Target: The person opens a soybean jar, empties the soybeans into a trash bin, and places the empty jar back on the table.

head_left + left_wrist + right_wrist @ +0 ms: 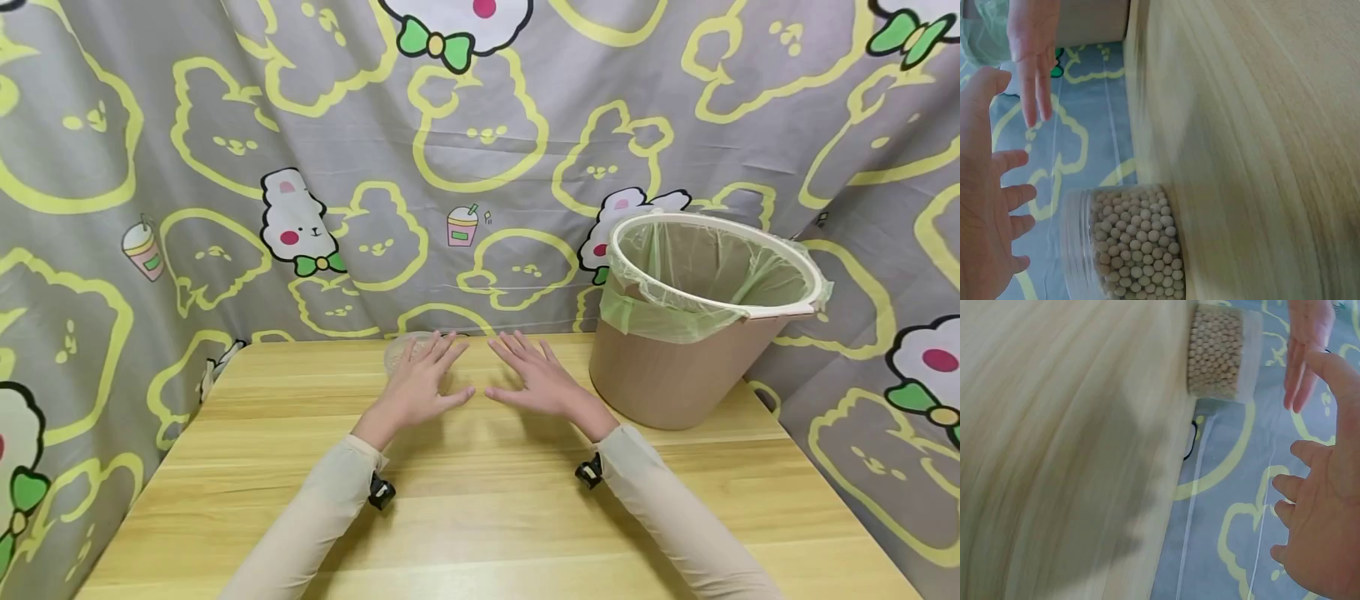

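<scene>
Worktop of pale yellow wood grain [487,517]: back edge beside a grey fabric curtain with yellow outlines [480,108]; open wood between the two hands and along the front. Left hand [420,387] and right hand [540,387]: each grip spread, above the wood, a gap between thumbs. Round transparent jar [1135,244]: near the back edge, just beyond the left hand, upright; small beige balls within. Tapered brown bin [652,379]: right of the right hand; white oval rim [780,312], crinkled translucent green liner [663,321].
</scene>
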A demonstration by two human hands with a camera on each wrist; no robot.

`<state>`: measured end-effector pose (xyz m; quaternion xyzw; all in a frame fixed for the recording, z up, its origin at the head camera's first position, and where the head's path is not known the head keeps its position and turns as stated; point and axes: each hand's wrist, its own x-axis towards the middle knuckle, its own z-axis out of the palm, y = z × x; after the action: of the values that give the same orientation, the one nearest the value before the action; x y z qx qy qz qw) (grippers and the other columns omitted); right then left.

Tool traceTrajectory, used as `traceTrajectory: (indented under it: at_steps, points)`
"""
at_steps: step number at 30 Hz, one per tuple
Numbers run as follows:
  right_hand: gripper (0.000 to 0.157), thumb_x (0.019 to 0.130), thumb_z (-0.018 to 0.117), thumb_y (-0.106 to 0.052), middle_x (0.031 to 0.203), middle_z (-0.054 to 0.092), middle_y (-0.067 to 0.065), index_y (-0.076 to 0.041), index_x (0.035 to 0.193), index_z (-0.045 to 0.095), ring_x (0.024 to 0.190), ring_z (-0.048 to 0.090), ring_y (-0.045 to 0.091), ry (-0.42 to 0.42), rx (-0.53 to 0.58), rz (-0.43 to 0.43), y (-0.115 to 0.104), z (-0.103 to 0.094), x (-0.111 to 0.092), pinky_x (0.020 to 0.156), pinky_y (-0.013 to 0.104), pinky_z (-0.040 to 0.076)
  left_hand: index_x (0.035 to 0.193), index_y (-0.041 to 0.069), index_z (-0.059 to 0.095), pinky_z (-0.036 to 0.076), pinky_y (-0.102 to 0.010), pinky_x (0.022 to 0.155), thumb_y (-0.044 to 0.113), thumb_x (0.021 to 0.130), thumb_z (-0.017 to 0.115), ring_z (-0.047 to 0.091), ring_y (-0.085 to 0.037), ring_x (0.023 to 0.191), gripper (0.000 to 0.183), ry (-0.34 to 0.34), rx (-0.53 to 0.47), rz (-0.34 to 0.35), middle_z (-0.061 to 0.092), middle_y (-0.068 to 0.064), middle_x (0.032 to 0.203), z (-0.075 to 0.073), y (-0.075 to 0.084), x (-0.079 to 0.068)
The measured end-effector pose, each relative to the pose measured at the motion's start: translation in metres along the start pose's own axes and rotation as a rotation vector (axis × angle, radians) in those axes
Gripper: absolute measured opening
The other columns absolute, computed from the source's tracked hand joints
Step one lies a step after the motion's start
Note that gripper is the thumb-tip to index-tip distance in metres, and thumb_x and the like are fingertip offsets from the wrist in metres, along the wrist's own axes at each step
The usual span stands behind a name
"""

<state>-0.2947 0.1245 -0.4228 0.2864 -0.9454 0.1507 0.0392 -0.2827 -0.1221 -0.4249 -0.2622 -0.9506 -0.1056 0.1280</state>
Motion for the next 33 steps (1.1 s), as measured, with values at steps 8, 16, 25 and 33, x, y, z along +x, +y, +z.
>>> traceTrajectory:
  at_steps: [8,16,25,33]
  points:
    - [0.079,0.086,0.048,-0.066,0.157,0.009,-0.009,-0.039,0.149,0.009,0.146,0.004,0.022,-0.014,0.417,-0.001,-0.006,-0.001,0.021,0.114,0.056,0.007,0.150,0.031,0.020,0.006,-0.062,0.111,0.071,0.078,0.055,-0.001,-0.031,0.146,0.089,0.075,-0.205,-0.109,0.014,-0.005,0.158,-0.010,-0.022,0.000]
    - [0.079,0.085,0.062,-0.053,0.155,0.022,-0.005,-0.041,0.147,0.015,0.143,0.020,0.016,-0.083,0.838,0.085,-0.012,0.011,0.044,0.114,0.053,0.015,0.149,0.038,0.009,0.007,-0.068,0.107,0.049,0.071,0.078,-0.010,-0.028,0.145,0.104,0.138,-0.671,-0.309,-0.003,0.003,0.158,-0.008,-0.051,-0.007]
    - [0.095,0.077,0.078,-0.034,0.155,0.024,0.007,-0.027,0.150,0.018,0.142,0.025,0.025,-0.097,0.994,0.099,-0.018,0.040,0.067,0.114,0.048,0.021,0.151,0.028,-0.003,0.016,-0.063,0.109,0.020,0.065,0.087,0.011,-0.041,0.142,0.125,0.066,-0.989,-0.394,0.003,-0.013,0.157,-0.013,-0.057,-0.020]
    - [0.097,0.076,0.079,-0.019,0.151,0.032,0.012,-0.017,0.151,0.017,0.139,0.030,0.030,-0.123,1.104,0.107,-0.029,0.057,0.079,0.112,0.046,0.027,0.150,0.033,-0.005,0.019,-0.054,0.112,0.026,0.062,0.089,0.020,-0.034,0.140,0.129,0.023,-1.046,-0.422,0.011,-0.015,0.155,0.029,-0.089,-0.021]
